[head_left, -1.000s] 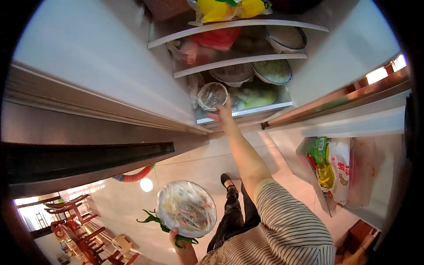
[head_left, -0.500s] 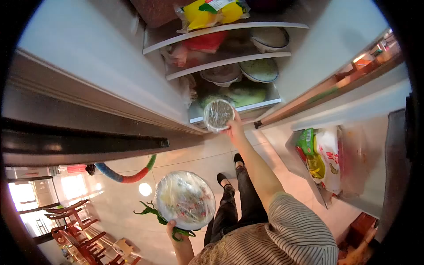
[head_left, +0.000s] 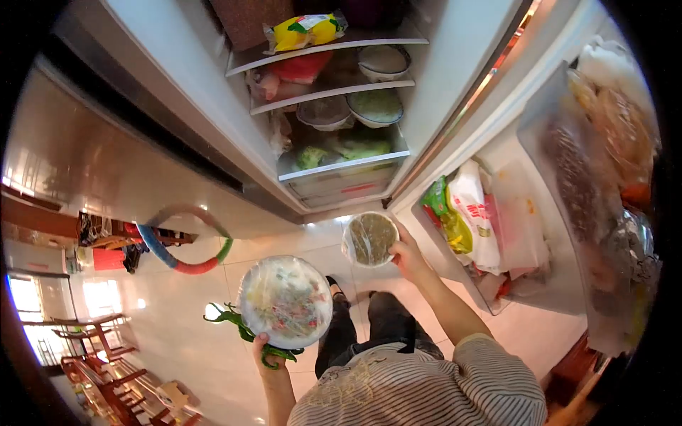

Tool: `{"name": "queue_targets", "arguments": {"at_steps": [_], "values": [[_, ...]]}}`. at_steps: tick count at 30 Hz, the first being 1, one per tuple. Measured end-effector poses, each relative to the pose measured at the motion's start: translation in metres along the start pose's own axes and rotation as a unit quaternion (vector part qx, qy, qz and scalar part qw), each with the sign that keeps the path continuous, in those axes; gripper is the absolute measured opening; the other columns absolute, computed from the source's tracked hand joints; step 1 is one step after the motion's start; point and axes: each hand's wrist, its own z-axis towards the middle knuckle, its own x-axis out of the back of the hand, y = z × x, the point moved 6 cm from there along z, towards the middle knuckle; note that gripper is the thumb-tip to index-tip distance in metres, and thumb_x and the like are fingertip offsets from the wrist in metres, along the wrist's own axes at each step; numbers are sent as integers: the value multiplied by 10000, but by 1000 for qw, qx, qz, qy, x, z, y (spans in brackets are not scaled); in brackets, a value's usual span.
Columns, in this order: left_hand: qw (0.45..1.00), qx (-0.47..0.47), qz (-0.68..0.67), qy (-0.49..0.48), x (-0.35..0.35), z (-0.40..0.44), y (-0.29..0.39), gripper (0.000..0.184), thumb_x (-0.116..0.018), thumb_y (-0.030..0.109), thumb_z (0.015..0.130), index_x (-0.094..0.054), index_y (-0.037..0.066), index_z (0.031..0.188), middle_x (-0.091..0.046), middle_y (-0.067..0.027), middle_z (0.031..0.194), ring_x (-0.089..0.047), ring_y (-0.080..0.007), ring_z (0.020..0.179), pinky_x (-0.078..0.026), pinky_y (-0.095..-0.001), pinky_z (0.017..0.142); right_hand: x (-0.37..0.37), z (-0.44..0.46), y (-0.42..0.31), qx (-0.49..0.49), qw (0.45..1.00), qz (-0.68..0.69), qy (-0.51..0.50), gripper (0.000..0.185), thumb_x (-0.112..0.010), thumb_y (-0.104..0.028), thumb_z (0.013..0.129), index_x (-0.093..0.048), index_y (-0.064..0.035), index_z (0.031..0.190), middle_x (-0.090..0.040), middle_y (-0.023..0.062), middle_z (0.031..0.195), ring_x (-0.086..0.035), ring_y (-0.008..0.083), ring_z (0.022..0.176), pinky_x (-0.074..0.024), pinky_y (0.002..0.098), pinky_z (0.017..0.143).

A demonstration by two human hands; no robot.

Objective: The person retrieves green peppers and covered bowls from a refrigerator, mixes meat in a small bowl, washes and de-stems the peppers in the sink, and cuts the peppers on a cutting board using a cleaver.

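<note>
My left hand (head_left: 266,351) is closed on the rim of a round plate (head_left: 285,298) of food covered in plastic wrap. The same hand also grips long green peppers (head_left: 231,319), which stick out on both sides under the plate's edge. In my right hand (head_left: 410,254) is a small round bowl (head_left: 371,239), also under plastic wrap, with greenish-brown contents. The fingers hold it by its right side, above the floor in front of the open refrigerator. What the right fingertips do beneath the bowl is hidden.
Refrigerator shelves (head_left: 334,96) hold covered bowls (head_left: 375,106), a yellow package (head_left: 305,33) and a red bag (head_left: 302,67). On the right, the open door's bins (head_left: 561,284) carry bagged food. A coloured hoop (head_left: 197,268) and wooden chairs (head_left: 106,380) are at the left.
My right hand has drawn the bowl back from the refrigerator's lower shelf toward my body. The view has shifted, showing more of the door bins. My left hand still holds the plate and peppers.
</note>
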Motion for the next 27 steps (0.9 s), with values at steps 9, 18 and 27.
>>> {"name": "queue_targets", "arguments": {"at_steps": [9, 18, 27], "values": [[996, -51, -44, 54, 3, -112, -93, 650, -621, 190, 669, -405, -18, 1245, -546, -153, 1125, -553, -297, 1007, -459, -424, 901, 58, -100, -13, -50, 990, -61, -116, 714, -439, -51, 639, -351, -94, 1345, -505, 39, 1181, -508, 134, 1033, -450, 252, 794], [984, -119, -79, 108, 21, -229, -160, 695, -640, 228, 651, -400, -17, 1255, -522, -153, 1181, -525, -299, 1078, -453, -433, 925, 71, -182, -23, -110, 967, -53, -224, 721, -467, -28, 648, -330, -128, 1348, -479, 22, 1197, -514, 120, 998, -455, 224, 734], [939, -215, -180, 198, 30, -355, -273, 644, -614, 241, 723, -388, 12, 1281, -506, -150, 1216, -516, -289, 1089, -447, -421, 925, 105, -225, -21, -155, 927, -90, -330, 695, -474, -57, 690, -283, -117, 1356, -458, 100, 1204, -597, 207, 881, -546, 349, 624]]}}
